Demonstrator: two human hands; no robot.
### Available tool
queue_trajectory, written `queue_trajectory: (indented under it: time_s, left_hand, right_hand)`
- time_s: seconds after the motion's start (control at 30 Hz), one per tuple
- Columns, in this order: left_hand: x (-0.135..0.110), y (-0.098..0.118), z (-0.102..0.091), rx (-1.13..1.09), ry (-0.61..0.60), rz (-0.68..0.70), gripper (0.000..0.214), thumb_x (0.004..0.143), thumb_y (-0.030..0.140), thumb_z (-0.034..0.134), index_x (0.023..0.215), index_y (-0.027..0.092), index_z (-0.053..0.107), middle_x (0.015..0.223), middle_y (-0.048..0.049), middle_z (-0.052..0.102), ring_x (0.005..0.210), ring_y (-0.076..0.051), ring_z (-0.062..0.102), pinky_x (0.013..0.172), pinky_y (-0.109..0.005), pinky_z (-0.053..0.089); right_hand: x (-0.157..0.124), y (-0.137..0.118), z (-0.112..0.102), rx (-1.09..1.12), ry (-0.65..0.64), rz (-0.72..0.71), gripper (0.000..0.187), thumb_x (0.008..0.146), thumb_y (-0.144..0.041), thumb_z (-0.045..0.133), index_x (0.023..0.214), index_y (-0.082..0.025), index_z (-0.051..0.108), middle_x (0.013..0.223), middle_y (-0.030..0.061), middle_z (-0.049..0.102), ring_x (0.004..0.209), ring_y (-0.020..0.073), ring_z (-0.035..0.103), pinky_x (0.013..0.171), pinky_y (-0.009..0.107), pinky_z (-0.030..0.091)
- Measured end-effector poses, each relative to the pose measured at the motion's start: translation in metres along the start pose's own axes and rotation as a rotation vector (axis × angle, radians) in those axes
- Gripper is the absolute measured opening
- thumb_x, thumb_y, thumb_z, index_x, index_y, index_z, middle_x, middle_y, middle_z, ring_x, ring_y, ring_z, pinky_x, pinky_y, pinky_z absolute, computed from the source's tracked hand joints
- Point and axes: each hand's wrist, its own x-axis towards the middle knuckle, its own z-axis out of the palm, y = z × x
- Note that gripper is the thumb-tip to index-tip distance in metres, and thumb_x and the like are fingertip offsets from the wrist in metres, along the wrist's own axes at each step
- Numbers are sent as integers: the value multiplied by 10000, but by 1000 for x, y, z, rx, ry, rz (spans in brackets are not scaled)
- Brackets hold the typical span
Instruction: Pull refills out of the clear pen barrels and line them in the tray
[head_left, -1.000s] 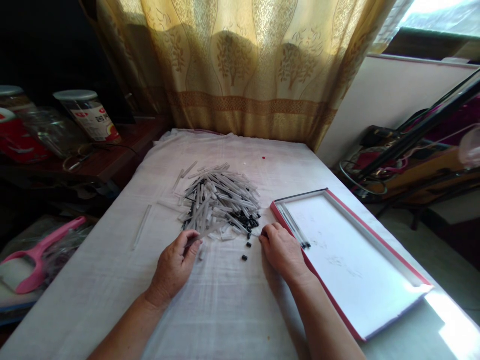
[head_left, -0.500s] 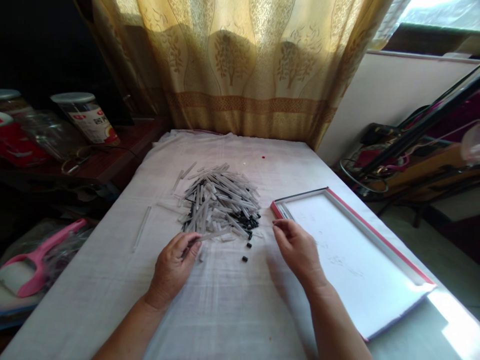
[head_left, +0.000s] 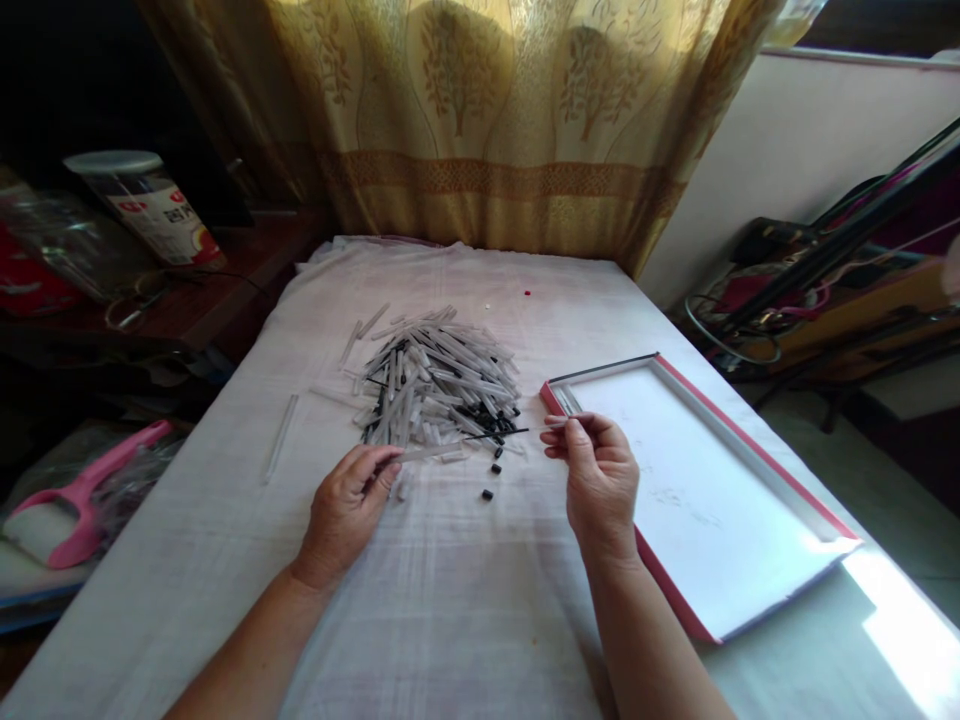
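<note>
While the left hand [head_left: 349,505] pinches a frosted plastic tube [head_left: 431,452] at the near edge of the pile [head_left: 439,385] — slim translucent sleeves and small black caps on wrinkled white cloth [head_left: 450,610] — the right hand [head_left: 600,475] pinches a thin black rod [head_left: 499,434] aimed at the tube's end. A second ago it lay flat beside the red-rimmed tray [head_left: 712,500].

- On the lidded jar [head_left: 142,200] at far left: white-and-red label [head_left: 171,212] with dark characters, too blurred to read.
- Elsewhere: no legible word, brand, number or sign.
</note>
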Motion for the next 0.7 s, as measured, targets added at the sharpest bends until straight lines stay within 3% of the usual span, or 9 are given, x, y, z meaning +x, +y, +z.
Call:
queue_trajectory:
  time_s: [0.2, 0.47, 0.7]
  left_hand:
    - [-1, 0, 1, -5, -17, 4, 208, 931, 315, 547, 999, 201, 706, 883, -30, 703, 814, -156, 679, 758, -236, 543]
    - [0, 0, 1, -4, -13, 8, 208, 933, 310, 543, 1000, 200, 707, 884, -33, 706, 818, -159, 680, 749, -238, 542]
    - [-2, 1, 1, -7, -55, 39, 207, 936, 315, 546, 1010, 211, 709, 901, -34, 716, 828, -164, 684, 766, -252, 546]
  right_hand:
    - [-5, 2, 2, 4, -50, 27, 257, 807, -405, 707, 880, -185, 594, 812, 55, 757, 605, 151, 693, 519, 255, 538]
    - [0, 0, -7, 21, 25, 2, 231, 803, -378, 715, 863, -188, 597, 792, 37, 754, 592, 138, 686, 506, 234, 522]
    - [-12, 3, 6, 10, -124, 103, 231, 777, -386, 721, 840, -192, 612, 800, 39, 754, 587, 137, 676, 517, 245, 532]
